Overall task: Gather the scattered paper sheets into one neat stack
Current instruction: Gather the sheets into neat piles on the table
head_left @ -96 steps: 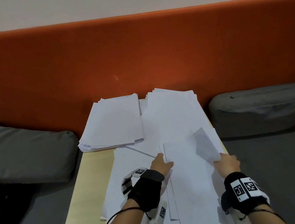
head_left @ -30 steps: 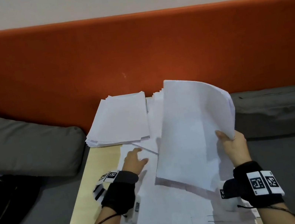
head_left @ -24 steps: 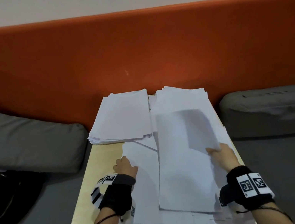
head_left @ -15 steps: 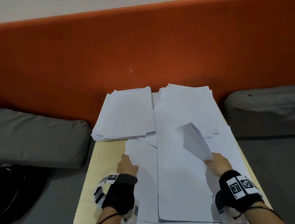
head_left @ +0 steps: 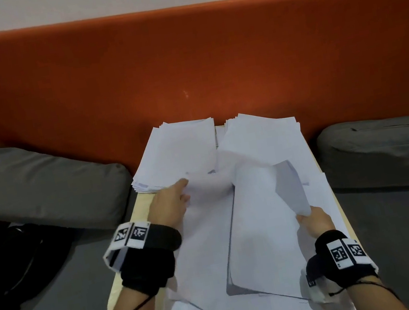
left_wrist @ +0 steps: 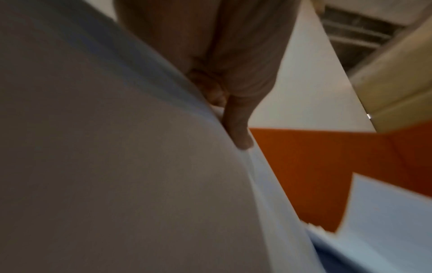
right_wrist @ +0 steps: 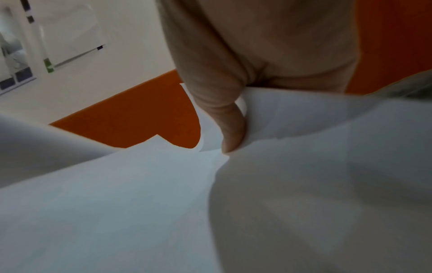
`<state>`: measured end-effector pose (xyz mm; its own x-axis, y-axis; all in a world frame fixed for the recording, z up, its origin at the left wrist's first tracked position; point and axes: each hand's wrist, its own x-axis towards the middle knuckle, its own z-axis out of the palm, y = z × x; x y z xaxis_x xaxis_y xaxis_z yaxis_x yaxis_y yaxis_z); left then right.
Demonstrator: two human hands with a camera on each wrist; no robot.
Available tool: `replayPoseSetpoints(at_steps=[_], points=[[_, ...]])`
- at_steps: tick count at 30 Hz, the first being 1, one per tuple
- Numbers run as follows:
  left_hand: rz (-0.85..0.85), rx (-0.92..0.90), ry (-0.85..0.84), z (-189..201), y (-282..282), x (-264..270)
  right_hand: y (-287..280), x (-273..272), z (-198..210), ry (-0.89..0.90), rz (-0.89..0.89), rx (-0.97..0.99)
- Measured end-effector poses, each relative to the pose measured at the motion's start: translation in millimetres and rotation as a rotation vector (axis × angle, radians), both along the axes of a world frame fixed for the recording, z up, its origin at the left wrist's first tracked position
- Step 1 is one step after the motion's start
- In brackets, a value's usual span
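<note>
White paper sheets cover a small wooden table (head_left: 139, 209). A tidy stack (head_left: 178, 151) lies at the far left, a looser pile (head_left: 265, 139) at the far right, and spread sheets (head_left: 265, 247) lie nearest me. My left hand (head_left: 185, 190) pinches a blurred, lifted sheet (head_left: 211, 188) just in front of the tidy stack; in the left wrist view its fingers (left_wrist: 236, 122) clamp the paper's edge. My right hand (head_left: 303, 216) pinches the curled-up corner (head_left: 290, 189) of the top near sheet, with the thumb (right_wrist: 231, 129) pressed on the paper.
An orange backrest (head_left: 182, 63) rises right behind the table. Grey cushions lie at the left (head_left: 41, 187) and the right (head_left: 387, 151) of it. A black bag (head_left: 14, 270) sits on the grey seat at the left.
My left hand has moved forward from the near sheets' left edge toward the tidy stack, lifting a sheet. The right hand laid its raised sheet down and keeps the curled corner.
</note>
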<state>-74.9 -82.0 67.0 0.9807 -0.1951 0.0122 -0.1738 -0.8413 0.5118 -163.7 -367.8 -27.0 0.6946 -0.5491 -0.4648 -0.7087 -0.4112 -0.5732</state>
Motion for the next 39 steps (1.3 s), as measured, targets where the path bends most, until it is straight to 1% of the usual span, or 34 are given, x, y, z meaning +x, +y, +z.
replayPoseSetpoints(at_steps=[2, 4, 9, 11, 13, 15, 17, 19, 21, 23, 24, 25, 26, 27, 28, 29, 30, 31, 32, 33, 34, 35, 36, 37, 38, 39], points=[[-0.028, -0.031, -0.074, 29, 4, 0, -3, 0, 2, -0.007, -0.016, -0.006], [-0.062, -0.079, -0.136, 49, 7, -2, -6, 1, 1, -0.017, -0.033, -0.007], [-0.079, -0.217, -0.238, 75, 17, -5, -7, -2, 2, -0.014, -0.071, 0.017], [-0.055, -0.401, -0.262, 79, 20, 1, -7, -2, 0, -0.027, -0.090, 0.024], [0.009, -0.594, -0.278, 78, 19, 7, -6, -2, 1, -0.035, -0.098, 0.027], [0.057, -0.756, -0.223, 70, 12, 12, -5, -1, 2, -0.052, -0.106, 0.068], [0.077, -0.898, -0.067, 55, 0, 14, 0, -1, 4, -0.090, -0.113, 0.168], [0.097, -0.933, 0.099, 33, -14, 15, 4, -2, 5, -0.072, -0.085, 0.276], [0.133, -0.877, 0.223, 0, -27, 16, 6, -3, 7, -0.072, -0.128, 0.411], [0.175, -0.784, 0.352, -36, -38, 15, 6, -2, 4, -0.087, -0.195, 0.485], [0.174, -0.717, 0.415, -53, -42, 12, 5, -3, 3, -0.100, -0.231, 0.488], [0.148, -0.618, 0.463, -69, -47, 10, 3, -3, 0, -0.122, -0.278, 0.552], [0.103, -0.469, 0.506, -79, -51, 5, 2, -6, 0, -0.176, -0.301, 0.656], [0.042, -0.291, 0.545, -87, -55, 1, 3, -8, 0, -0.217, -0.334, 0.726], [-0.017, -0.131, 0.576, -92, -59, -5, 4, -10, 4, -0.240, -0.331, 0.782], [-0.056, -0.012, 0.594, -96, -63, -8, 6, -12, 4, -0.238, -0.284, 0.737], [-0.070, 0.063, 0.601, -94, -65, -12, 10, -13, 6, -0.255, -0.214, 0.695], [-0.069, 0.133, 0.585, -92, -68, -14, 12, -13, 6, -0.277, -0.151, 0.603], [-0.050, 0.159, 0.536, -89, -69, -15, 12, -12, 7, -0.317, -0.122, 0.521], [-0.010, 0.099, 0.479, -84, -69, -15, 11, -11, 8, -0.346, -0.088, 0.475], [0.029, -0.068, 0.439, -79, -66, -13, 11, -11, 14, -0.372, -0.068, 0.470], [0.045, -0.328, 0.397, -71, -62, -11, 10, -10, 21, -0.416, -0.042, 0.470], [0.026, -0.604, 0.359, -60, -59, -11, 10, -11, 31, -0.478, -0.032, 0.478], [-0.017, -0.818, 0.331, -47, -57, -12, 8, -10, 38, -0.549, -0.029, 0.485], [-0.054, -0.932, 0.280, -36, -56, -11, 9, -9, 49, -0.630, -0.042, 0.483], [-0.077, -0.996, 0.206, -28, -56, -9, 9, -6, 57, -0.718, -0.061, 0.486]])
